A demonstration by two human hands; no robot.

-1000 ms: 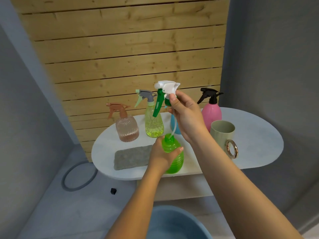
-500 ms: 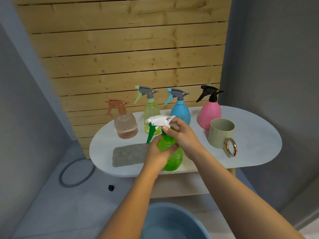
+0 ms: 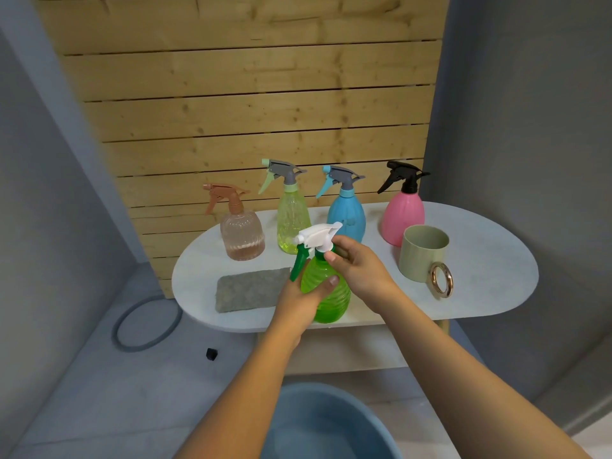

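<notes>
2 hands meet on 1 green spray bottle (image 3: 328, 294), which stands upright on the near edge of the white oval table (image 3: 490, 279), a little left of its middle. The left hand (image 3: 296, 304) wraps round the bottle's ribbed body from the near-left side, thumb laid across the front. The right hand (image 3: 361, 266) comes in from the right, and its thumb and fingers pinch the base of the white spray head (image 3: 316, 236) where it sits on the bottle's neck. The head's nozzle points left, and its dark green trigger (image 3: 297, 265) hangs down on the left side.

Just left of the bottle lies a grey cloth (image 3: 248, 288), flat on the table. Along the far edge stand 4 more spray bottles in a row: a clear peach bottle (image 3: 241, 236), a yellow-green bottle (image 3: 293, 220), a blue bottle (image 3: 346, 213) and a pink bottle (image 3: 402, 217) with a black head. A pale green mug (image 3: 422, 253) with a gold ring handle stands near the pink bottle, on the right.

Behind the table rises a wooden slat wall (image 3: 248, 94). On the floor to the left lie a grey hoop (image 3: 145, 323) and a small black cube (image 3: 211, 353). A blue basin (image 3: 331, 425) sits nearest, below the arms.
</notes>
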